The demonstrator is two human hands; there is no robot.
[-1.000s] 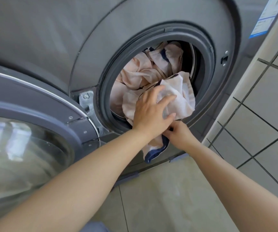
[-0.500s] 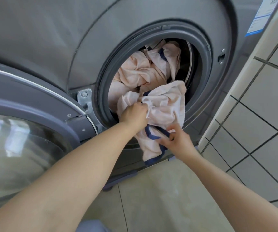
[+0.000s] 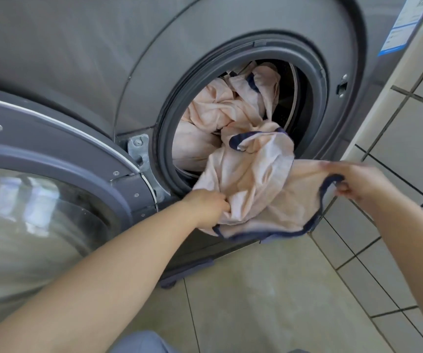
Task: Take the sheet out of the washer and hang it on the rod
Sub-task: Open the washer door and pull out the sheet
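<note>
A: Sheet (image 3: 251, 179), pale peach with navy edging, spills out of the washer (image 3: 230, 47) through the round port; most of it is bunched inside the drum, a fold hangs over the lower lip at 6 o'clock of the opening.

B: Hands?

A: Left hand (image 3: 205, 207) at 7 o'clock of the port, its grip clamped round a gather of cloth. Right hand (image 3: 355, 182) out at 4 o'clock, well clear of the port, fingers pinched together on the navy hem, drawing it taut sideways.

B: Surface and room?

A: Floor (image 3: 269, 301) of large beige tiles. Wall (image 3: 409, 149) of pale tiles with dark grout at 3 o'clock, hard against the grey machine. Door (image 3: 39, 200) swung open at 9 o'clock, glass bowl facing up.

B: Anything unclear?

A: Right hand is motion-blurred; single fingers are hard to separate. Label (image 3: 399, 29) at 1 o'clock is cut by the frame edge, print unreadable. Door glass shows only smeared reflections. Drum depth behind the cloth is dark. The rod is out of view.
</note>
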